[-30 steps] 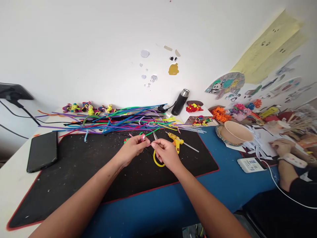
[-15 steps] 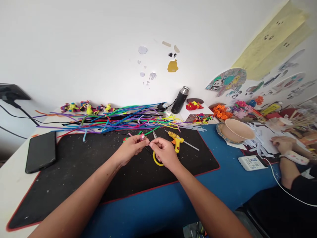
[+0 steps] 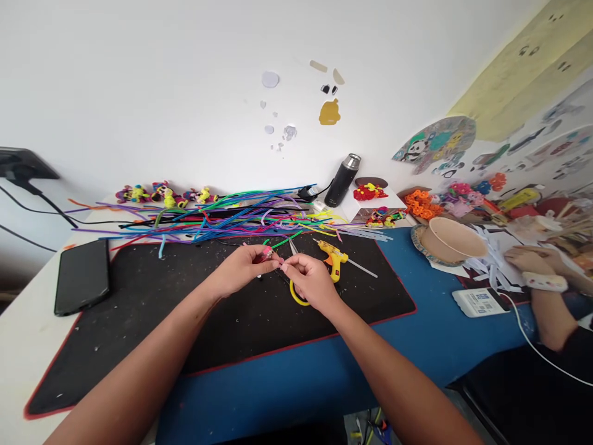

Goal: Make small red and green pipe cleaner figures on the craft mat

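Observation:
My left hand is closed in a pinch on a small pink and red pipe-cleaner piece, held just above the black mat. My right hand pinches the right end of the same piece, fingertips nearly touching the left hand's. Yellow-handled scissors lie on the mat under my right hand, partly hidden by it. A yellow glue gun lies just to the right of that hand.
A heap of coloured pipe cleaners lies along the mat's far edge, with small figures behind. A black phone is at the left, a dark flask at the back. Another person's hand works at the right by a paper bowl.
Both hands have stayed together on the small piece. The view has shifted a little, so everything sits slightly higher and to the right. The other person's hand moved slightly.

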The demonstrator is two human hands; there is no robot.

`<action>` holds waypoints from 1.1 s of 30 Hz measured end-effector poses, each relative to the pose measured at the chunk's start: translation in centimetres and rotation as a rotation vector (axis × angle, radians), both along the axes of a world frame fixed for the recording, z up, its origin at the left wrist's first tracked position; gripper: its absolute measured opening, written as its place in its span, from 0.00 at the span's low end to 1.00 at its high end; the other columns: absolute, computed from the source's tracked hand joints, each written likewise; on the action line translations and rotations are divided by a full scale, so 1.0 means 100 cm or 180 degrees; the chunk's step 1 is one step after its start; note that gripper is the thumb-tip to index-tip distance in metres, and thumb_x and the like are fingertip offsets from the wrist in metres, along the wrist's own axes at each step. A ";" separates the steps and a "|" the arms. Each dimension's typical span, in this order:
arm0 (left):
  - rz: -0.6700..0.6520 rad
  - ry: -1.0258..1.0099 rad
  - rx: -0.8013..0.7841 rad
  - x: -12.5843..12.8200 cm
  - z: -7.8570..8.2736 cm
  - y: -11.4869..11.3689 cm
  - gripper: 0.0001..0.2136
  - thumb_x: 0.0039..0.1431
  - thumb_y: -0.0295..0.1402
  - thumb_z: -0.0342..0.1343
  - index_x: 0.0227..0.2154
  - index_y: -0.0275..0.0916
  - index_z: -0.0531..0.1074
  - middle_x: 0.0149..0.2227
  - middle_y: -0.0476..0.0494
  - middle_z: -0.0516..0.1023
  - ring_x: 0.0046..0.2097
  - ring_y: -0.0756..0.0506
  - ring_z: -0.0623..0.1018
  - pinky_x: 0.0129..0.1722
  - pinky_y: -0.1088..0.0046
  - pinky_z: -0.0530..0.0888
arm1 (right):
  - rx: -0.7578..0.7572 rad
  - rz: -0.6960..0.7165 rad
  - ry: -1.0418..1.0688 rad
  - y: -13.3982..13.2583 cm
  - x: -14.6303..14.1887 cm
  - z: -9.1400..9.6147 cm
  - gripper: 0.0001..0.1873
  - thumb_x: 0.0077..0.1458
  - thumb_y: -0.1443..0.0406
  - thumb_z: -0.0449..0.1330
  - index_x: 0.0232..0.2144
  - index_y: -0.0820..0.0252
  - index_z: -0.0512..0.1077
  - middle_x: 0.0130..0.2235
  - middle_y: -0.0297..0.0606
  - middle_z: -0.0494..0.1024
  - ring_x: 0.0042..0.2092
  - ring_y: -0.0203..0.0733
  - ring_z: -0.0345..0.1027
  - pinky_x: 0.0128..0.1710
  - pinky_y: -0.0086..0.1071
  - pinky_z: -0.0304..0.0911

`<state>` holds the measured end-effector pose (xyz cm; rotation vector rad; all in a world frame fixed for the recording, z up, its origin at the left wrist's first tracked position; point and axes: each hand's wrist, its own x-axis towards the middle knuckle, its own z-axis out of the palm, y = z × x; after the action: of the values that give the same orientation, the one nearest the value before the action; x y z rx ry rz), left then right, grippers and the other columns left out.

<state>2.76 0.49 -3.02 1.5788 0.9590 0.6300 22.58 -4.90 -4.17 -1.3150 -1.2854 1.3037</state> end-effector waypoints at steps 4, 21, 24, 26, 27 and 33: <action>-0.0058 0.0017 0.0010 -0.001 -0.004 0.001 0.16 0.58 0.48 0.63 0.31 0.38 0.76 0.26 0.54 0.64 0.31 0.49 0.63 0.32 0.73 0.62 | -0.0031 0.0019 -0.0025 0.000 -0.001 -0.001 0.14 0.55 0.53 0.65 0.32 0.58 0.73 0.19 0.23 0.63 0.16 0.30 0.52 0.15 0.27 0.46; 0.0012 0.0004 -0.0043 0.003 0.013 -0.004 0.14 0.55 0.46 0.62 0.29 0.38 0.73 0.25 0.53 0.66 0.29 0.49 0.61 0.31 0.73 0.60 | -0.0271 -0.0074 0.0330 -0.002 -0.003 0.003 0.17 0.53 0.51 0.67 0.32 0.57 0.72 0.16 0.21 0.62 0.14 0.29 0.50 0.14 0.26 0.46; 0.0094 -0.0099 -0.0081 0.003 0.016 -0.004 0.15 0.54 0.47 0.63 0.29 0.38 0.75 0.25 0.51 0.69 0.29 0.49 0.62 0.30 0.73 0.61 | -0.0269 -0.0179 0.0373 -0.002 -0.001 0.004 0.18 0.52 0.50 0.67 0.31 0.58 0.73 0.14 0.20 0.60 0.14 0.29 0.48 0.14 0.26 0.45; 0.0109 -0.0101 -0.0104 0.003 0.017 -0.004 0.16 0.53 0.48 0.63 0.29 0.38 0.75 0.25 0.51 0.69 0.28 0.49 0.62 0.29 0.73 0.60 | -0.0275 -0.0200 0.0381 -0.003 0.000 0.003 0.18 0.52 0.50 0.67 0.31 0.58 0.73 0.13 0.20 0.60 0.14 0.29 0.48 0.14 0.26 0.45; 0.0104 -0.0086 -0.0109 0.003 0.017 -0.004 0.16 0.53 0.48 0.63 0.29 0.38 0.75 0.25 0.51 0.68 0.28 0.50 0.62 0.29 0.73 0.60 | -0.0276 -0.0204 0.0386 -0.003 0.001 0.002 0.18 0.52 0.50 0.67 0.31 0.58 0.73 0.13 0.20 0.60 0.14 0.29 0.48 0.14 0.26 0.45; 0.0020 -0.0014 -0.0049 0.003 0.014 -0.006 0.16 0.55 0.48 0.62 0.28 0.38 0.74 0.25 0.52 0.67 0.28 0.50 0.62 0.28 0.74 0.59 | -0.0231 -0.0210 0.0432 -0.004 0.002 0.001 0.19 0.52 0.49 0.67 0.32 0.58 0.73 0.14 0.20 0.60 0.14 0.29 0.48 0.14 0.25 0.45</action>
<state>3.11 -0.07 -1.58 1.5606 0.9637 0.6289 22.82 -5.34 -4.11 -1.2849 -1.1018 1.3798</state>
